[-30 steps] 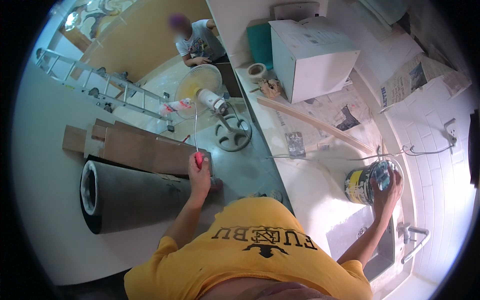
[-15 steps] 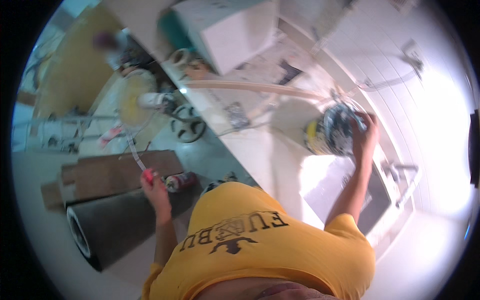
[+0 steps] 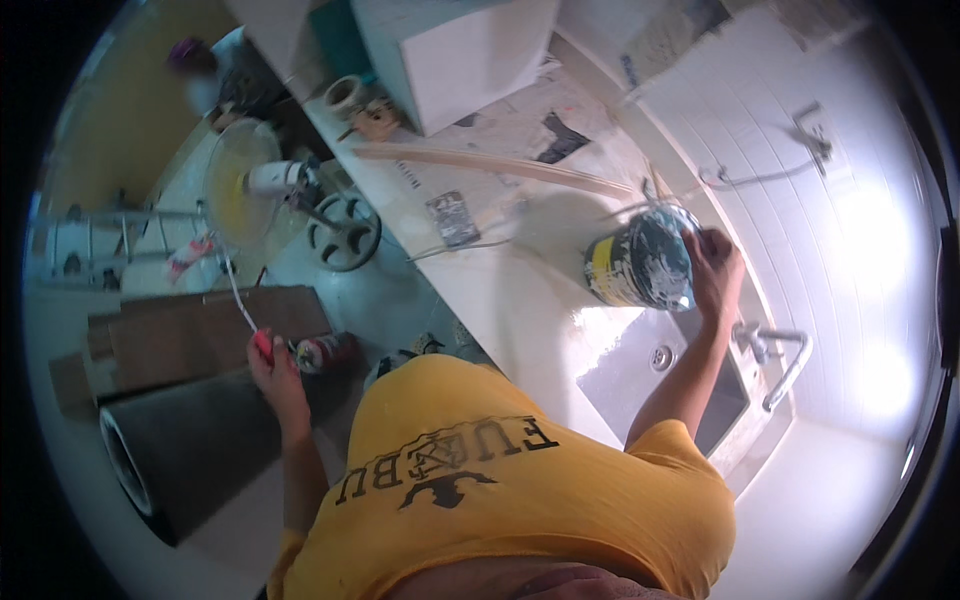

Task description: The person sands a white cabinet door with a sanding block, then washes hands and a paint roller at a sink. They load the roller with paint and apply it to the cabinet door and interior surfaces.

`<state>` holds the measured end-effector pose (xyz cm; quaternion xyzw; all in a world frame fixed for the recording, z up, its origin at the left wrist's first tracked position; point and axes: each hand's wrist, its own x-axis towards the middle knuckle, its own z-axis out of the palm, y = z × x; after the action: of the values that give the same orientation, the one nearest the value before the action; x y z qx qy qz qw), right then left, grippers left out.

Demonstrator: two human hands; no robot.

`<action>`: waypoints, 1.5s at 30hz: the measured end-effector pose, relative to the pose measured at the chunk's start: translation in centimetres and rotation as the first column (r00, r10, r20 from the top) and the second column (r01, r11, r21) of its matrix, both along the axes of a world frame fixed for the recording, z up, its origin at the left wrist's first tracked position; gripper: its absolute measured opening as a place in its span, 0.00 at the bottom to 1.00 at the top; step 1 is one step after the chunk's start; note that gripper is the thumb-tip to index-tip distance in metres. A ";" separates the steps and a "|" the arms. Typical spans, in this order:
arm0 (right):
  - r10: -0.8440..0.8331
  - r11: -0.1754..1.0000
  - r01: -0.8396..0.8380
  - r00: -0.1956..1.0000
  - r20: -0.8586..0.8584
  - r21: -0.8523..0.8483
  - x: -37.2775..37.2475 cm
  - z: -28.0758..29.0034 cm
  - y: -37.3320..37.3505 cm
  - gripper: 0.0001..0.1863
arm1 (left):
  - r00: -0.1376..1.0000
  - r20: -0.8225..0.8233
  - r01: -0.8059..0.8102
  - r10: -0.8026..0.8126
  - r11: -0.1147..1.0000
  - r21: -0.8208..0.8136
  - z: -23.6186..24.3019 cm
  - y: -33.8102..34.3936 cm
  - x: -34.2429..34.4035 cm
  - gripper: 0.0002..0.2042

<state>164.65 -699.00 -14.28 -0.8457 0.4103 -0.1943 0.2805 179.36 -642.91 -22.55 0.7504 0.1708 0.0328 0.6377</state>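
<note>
My right hand [image 3: 715, 270] is closed on the rim of a paint-smeared bucket [image 3: 640, 262] with a yellow patch. The bucket is at the counter, right by the sink [image 3: 635, 365]. The bucket's contents cannot be made out. My left hand [image 3: 275, 370], held low to the left, is wrapped round the red handle of a tool that looks like a paint roller [image 3: 240, 295], its thin white rod pointing away from me. At the rod's far end is a pink-and-white piece [image 3: 190, 258]; I cannot tell whether the two are joined.
A faucet [image 3: 775, 345] stands beside the sink. A long wooden strip [image 3: 500, 168] and a white box [image 3: 475, 75] lie along the counter [image 3: 500, 300]. At left are a fan [image 3: 345, 232], a dark roll [image 3: 200, 450], cardboard [image 3: 210, 335] and a can [image 3: 328, 352]. Another person [image 3: 235, 80] is far left.
The whole view has shifted slightly, with most things now further left in the picture. Both hands keep their holds, and the sink's drain shows more clearly.
</note>
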 end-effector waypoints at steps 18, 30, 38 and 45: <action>0.494 0.863 -0.483 0.868 -0.048 0.146 7.2 11.6 21.1 0.10 | 0.986 0.071 -0.165 0.153 0.961 0.223 -6.0 15.0 7.5 0.13; 0.794 0.577 -0.735 0.607 -0.033 0.355 23.5 9.8 42.8 0.11 | 0.979 0.060 -0.205 0.197 0.905 0.373 -8.9 31.2 15.7 0.15; 0.879 0.440 -0.793 0.475 -0.024 0.421 32.1 5.4 48.3 0.15 | 0.890 -0.425 0.078 0.167 0.862 0.501 -10.3 36.6 26.6 0.17; 0.911 0.391 -0.815 0.409 -0.053 0.427 39.5 5.1 50.4 0.13 | 0.790 -0.599 0.306 0.130 0.763 0.569 -10.5 39.6 33.7 0.16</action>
<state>204.12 -648.65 -9.21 -0.8902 -0.0343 0.1764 0.4186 213.06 -603.33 -33.01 0.8985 0.3063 -0.1848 0.2543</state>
